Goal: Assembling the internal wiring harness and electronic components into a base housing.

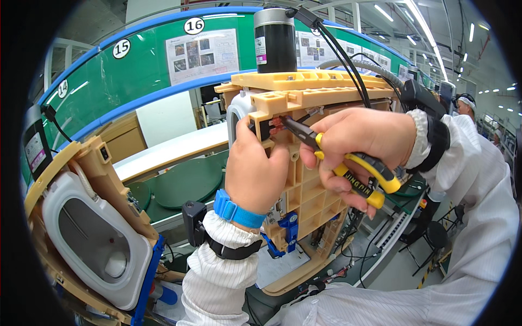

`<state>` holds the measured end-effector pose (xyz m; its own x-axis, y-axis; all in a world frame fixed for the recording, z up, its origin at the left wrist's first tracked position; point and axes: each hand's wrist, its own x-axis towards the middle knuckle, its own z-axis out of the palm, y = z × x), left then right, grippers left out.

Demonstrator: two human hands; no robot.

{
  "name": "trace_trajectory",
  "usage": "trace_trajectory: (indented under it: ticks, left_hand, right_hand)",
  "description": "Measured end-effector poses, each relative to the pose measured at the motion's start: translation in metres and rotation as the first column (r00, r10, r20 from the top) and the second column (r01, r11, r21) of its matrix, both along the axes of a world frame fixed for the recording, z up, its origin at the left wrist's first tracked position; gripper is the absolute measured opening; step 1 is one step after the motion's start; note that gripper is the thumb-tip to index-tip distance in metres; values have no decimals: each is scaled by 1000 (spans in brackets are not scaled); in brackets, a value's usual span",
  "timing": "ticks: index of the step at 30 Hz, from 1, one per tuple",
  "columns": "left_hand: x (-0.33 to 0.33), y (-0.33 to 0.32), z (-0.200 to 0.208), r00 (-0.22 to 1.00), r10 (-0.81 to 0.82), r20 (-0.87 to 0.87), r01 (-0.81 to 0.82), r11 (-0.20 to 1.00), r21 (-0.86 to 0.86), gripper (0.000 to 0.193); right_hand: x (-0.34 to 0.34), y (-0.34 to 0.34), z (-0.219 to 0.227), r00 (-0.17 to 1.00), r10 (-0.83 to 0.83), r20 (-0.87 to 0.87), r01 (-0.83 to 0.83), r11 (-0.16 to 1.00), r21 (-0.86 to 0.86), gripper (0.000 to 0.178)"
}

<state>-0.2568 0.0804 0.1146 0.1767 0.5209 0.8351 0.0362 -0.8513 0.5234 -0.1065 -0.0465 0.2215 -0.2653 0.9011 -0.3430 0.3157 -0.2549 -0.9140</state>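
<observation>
My right hand (361, 142) is closed around the yellow-and-black handles of pliers (380, 176). Their dark jaws reach left to some small red terminals (277, 125) near the top corner of a tan plastic frame (307, 198). A small black part (265, 130) sits at that corner, beside the red terminals. My left hand (255, 168) grips this black part between thumb and fingers, against the frame's edge. Whether the jaws bite on a terminal is too small to tell. My left wrist wears a blue band (238, 210).
On top of the frame stands a black cylinder (276, 49) with a silver cap, and cables hang beside it. At left is another tan frame with a grey oval shell (98, 233). Blue clamps (291, 228) sit low on the near frame. Behind runs a green board (136, 81) with sheets.
</observation>
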Motion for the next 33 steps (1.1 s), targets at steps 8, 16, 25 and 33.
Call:
trace_trajectory:
  ticks: [8,16,25,33]
  left_hand:
    - [0,0,2,998,67,-14,-67,998,-20,44]
    - [0,6,-2,999,16,-30,-18,998,-55,34]
    - [1,3,-2,997,47,-55,-49,998,-37,28]
    - [-19,-34,-15,881,469,70,-465,827,315,60]
  right_hand:
    - [8,11,-23,967,117,-225,-122,993,-7,30]
    - [1,19,-32,982,186,-5,-181,959,219,19]
    - [34,25,-49,929,364,72,-371,905,209,40]
    - [139,-50,-130,927,354,125,-369,920,135,66]
